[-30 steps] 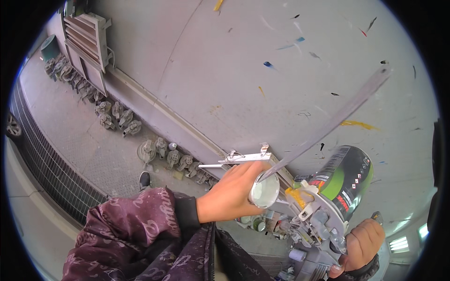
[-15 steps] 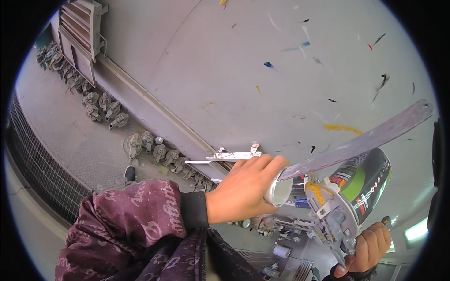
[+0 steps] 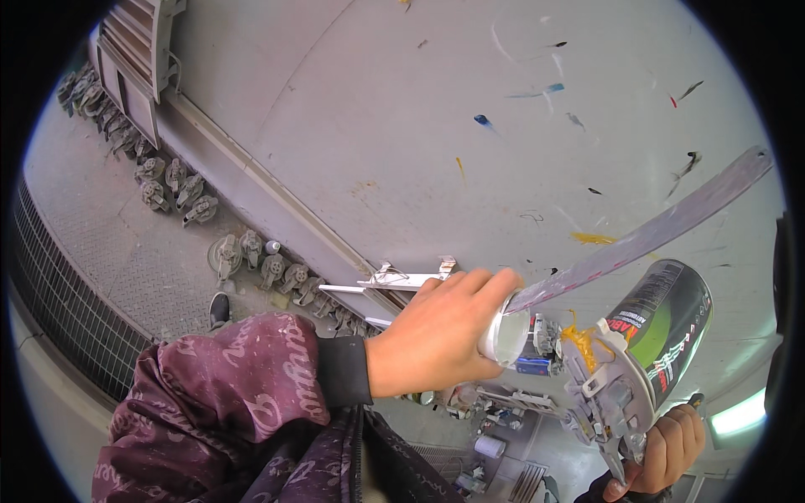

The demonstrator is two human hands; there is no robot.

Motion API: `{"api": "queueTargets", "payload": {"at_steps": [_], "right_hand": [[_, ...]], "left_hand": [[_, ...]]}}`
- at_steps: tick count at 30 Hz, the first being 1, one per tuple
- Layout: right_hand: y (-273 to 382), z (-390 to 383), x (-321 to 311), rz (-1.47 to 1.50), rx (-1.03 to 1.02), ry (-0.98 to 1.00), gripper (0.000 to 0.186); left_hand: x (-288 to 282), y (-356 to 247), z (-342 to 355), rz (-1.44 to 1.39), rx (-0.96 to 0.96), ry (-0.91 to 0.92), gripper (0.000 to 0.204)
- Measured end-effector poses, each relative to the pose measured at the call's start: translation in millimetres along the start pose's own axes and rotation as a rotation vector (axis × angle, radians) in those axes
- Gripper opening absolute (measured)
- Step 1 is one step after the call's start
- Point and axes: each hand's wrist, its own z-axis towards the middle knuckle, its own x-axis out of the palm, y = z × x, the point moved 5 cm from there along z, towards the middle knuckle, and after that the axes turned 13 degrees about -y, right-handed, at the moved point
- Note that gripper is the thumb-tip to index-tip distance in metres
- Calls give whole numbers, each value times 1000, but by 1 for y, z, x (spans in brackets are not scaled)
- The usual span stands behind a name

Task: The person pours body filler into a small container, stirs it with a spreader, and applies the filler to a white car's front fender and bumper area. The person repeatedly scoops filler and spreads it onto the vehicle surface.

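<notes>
My left hand (image 3: pixel 440 339) is wrapped round a small whitish cup (image 3: pixel 509 337), its mouth facing right. A long flat grey stirring stick (image 3: pixel 646 230) with a hole at its far end reaches out of the cup to the upper right. At the lower right my right hand (image 3: pixel 671 444) grips the handle of a grey paint-can mixing lid (image 3: pixel 616 381). That lid is fixed on a tilted black and green paint can (image 3: pixel 667 314). Yellow paint (image 3: pixel 579 344) coats the lid's spout, which sits just right of the cup, apart from it. The cup's contents cannot be made out.
Several paint-crusted mixing lids (image 3: pixel 225 256) line the floor by the pale, paint-marked wall (image 3: pixel 402 151). A floor grating (image 3: pixel 67 310) runs along the left. A louvred metal unit (image 3: pixel 130 67) is at upper left. Below, cluttered items include a white cylinder (image 3: pixel 489 446).
The can and lid have shifted slightly right, widening the gap to the cup. The stick's far end has swung a little upward. The background has slid slightly left in view.
</notes>
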Motion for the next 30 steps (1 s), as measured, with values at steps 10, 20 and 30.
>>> {"api": "queueTargets", "payload": {"at_steps": [10, 20, 30], "right_hand": [[-12, -25, 9, 13, -78, -82, 63], [-13, -34, 13, -10, -60, -84, 66], [-9, -38, 22, 20, -26, -73, 61]], "left_hand": [[6, 7, 5, -29, -17, 38, 72], [10, 19, 4, -24, -65, 116, 74], [12, 21, 5, -11, -50, 112, 73]]}}
